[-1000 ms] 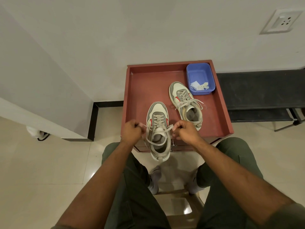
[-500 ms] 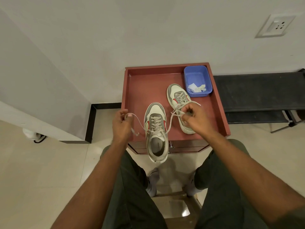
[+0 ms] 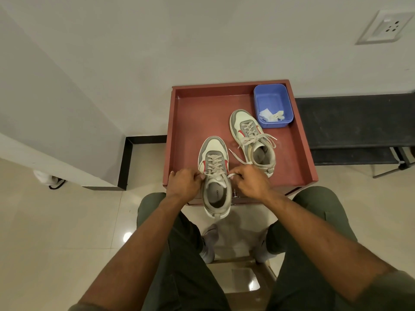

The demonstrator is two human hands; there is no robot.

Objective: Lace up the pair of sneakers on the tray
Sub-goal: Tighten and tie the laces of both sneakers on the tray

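Near sneaker [image 3: 215, 176]: lies on the front part of the red tray [image 3: 190, 122], heel overhanging the tray's near edge toward the seated person, toe pointing away to the wall. Its long axis runs straight out from the person, midway between the two knees.

Lace [image 3: 214, 163]: threaded up through the eyelets; both free ends come out at the top of the tongue.

Left hand [image 3: 184, 182]: curled and touching the shoe's left side, pinching the left lace end at the collar.

Right hand [image 3: 250, 181]: curled on the shoe's right side, pinching the right lace end; a loose tail runs off past it toward the other shoe.

Which hand is nearer: neither, I'd say. They sit level, one either side of the top eyelets, the shoe between them.

What the next move turns on: the ends lie across the shoe's axis, so crossing them over the tongue looks like the natural step toward a knot.

Far sneaker [image 3: 251, 140]: further back and to the right, toe angled away, laces already crossed and seemingly tied in a bow.

Blue tub [image 3: 272, 104]: back right corner of the tray, just beside that shoe's toe.
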